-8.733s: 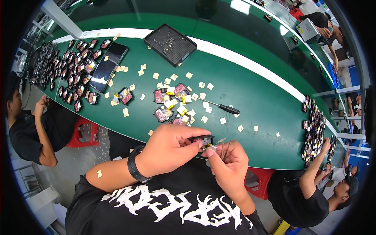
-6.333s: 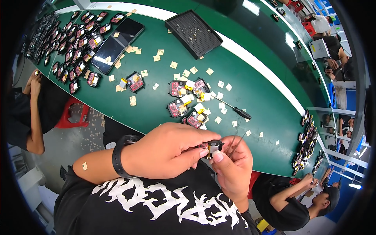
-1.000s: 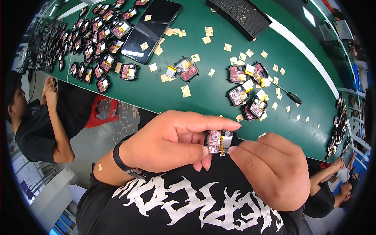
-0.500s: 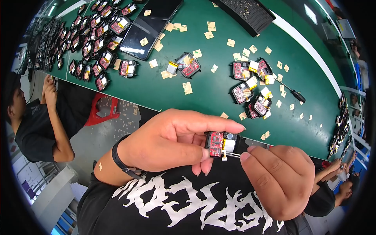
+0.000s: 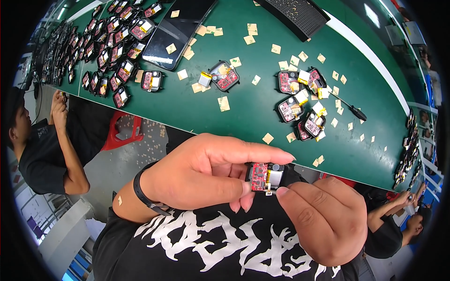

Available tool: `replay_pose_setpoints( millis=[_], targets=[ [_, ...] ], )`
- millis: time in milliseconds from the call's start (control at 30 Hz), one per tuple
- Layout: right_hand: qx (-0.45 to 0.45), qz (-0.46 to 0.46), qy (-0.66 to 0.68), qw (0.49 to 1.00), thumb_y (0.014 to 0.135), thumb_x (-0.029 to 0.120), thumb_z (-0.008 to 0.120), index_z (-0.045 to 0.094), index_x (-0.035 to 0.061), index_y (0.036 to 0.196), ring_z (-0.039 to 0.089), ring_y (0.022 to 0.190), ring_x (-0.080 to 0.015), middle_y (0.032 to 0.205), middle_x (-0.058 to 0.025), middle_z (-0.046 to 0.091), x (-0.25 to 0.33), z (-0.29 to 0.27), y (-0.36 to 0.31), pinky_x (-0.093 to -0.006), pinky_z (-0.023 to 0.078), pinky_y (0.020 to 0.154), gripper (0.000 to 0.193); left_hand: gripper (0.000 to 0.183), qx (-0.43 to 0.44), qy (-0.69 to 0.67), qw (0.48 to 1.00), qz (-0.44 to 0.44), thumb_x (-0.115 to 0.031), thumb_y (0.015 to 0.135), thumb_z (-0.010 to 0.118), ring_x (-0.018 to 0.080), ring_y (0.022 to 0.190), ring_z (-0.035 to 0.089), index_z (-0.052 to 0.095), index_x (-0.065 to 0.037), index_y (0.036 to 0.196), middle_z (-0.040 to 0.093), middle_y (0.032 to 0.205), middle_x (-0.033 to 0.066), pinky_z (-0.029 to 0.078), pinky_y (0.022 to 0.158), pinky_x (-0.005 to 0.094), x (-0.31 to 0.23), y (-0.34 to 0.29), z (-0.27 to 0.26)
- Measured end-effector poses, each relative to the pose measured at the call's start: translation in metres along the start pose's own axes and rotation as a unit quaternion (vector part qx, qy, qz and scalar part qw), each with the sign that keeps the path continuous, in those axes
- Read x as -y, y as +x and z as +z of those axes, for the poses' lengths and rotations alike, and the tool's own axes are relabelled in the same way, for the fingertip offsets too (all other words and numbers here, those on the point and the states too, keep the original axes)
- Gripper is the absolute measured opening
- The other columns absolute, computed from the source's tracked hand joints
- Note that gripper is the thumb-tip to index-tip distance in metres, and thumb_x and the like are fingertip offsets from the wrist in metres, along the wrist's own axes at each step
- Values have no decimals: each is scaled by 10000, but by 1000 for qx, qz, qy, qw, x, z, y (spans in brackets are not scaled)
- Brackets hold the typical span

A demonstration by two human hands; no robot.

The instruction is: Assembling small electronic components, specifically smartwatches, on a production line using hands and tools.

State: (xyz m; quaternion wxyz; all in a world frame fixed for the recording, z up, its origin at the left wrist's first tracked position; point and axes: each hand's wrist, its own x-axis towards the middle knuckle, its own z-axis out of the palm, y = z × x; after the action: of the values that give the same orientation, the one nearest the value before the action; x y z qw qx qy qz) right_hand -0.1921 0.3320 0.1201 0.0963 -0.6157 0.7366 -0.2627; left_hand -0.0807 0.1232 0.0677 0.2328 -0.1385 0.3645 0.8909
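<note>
My left hand [image 5: 206,175] grips a small black housing [image 5: 284,180] between thumb and fingers, its open side facing up. Inside it are a red circuit board [image 5: 259,177], a silver battery [image 5: 275,177] with yellow tape, and a round silver part. A small white tab [image 5: 268,188] sticks out at the housing's near edge. At that tab, my right hand [image 5: 323,215] is closed with thumb and finger pinched on thin metal tweezers, which the fingers mostly hide.
Several similar housings [image 5: 290,110] lie on the green table [image 5: 253,117] amid tan adhesive squares [image 5: 224,104], beside a screwdriver [image 5: 357,113]. More housings [image 5: 152,81] crowd the left. A dark phone-like slab [image 5: 176,35] and black perforated tray [image 5: 300,18] lie farther back. Co-workers [image 5: 44,140] sit at both sides.
My right hand has moved left, closer to the housing, so less of the tweezers shows. The housing has shifted slightly down and tilted a little in my left hand.
</note>
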Motion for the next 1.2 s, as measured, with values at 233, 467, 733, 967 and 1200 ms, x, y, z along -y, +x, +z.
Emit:
replay_pose_setpoints(
  millis=[233, 467, 733, 967, 1200],
  targets=[
    [-3, 36, 39, 999, 597, -28, 723, 719, -53, 942, 581, 580, -227, 821, -138, 693, 1, 2, -1, -326, 461, 502, 346, 529, 1, 9, 1000, -6, 134, 903, 538, 134, 765, 665, 511, 78, 1429, 680, 966, 116, 573, 681, 269, 2, 1, 0],
    [14, 75, -17, 997, 605, -26, 730, 725, -30, 942, 565, 582, -227, 827, -119, 692, 3, -5, -3, -322, 473, 523, 337, 524, -6, 2, 1000, 13, 137, 905, 537, 137, 755, 667, 512, 84, 1425, 682, 992, 119, 565, 674, 263, 2, 2, 0],
    [20, 72, -1, 997, 606, -32, 728, 719, -39, 941, 569, 580, -223, 818, -114, 685, 6, -3, -2, -326, 464, 504, 335, 516, 0, 9, 1000, 8, 138, 907, 541, 131, 762, 666, 519, 82, 1420, 683, 1009, 116, 568, 678, 261, 1, 3, -1],
    [11, 57, 27, 998, 595, -35, 726, 710, -46, 942, 559, 562, -214, 807, -121, 688, 3, 0, 1, -314, 429, 473, 348, 519, 14, 2, 1000, -2, 137, 908, 539, 134, 768, 660, 517, 79, 1424, 681, 1124, 139, 578, 695, 272, 3, 3, -3],
    [27, 64, 42, 997, 602, -43, 726, 712, -48, 926, 559, 560, -208, 805, -121, 689, 4, -1, 1, -312, 419, 469, 325, 533, 24, 2, 1000, -10, 139, 898, 538, 134, 758, 650, 515, 77, 1427, 678, 1140, 137, 581, 700, 276, 4, 3, -7]
  ],
)
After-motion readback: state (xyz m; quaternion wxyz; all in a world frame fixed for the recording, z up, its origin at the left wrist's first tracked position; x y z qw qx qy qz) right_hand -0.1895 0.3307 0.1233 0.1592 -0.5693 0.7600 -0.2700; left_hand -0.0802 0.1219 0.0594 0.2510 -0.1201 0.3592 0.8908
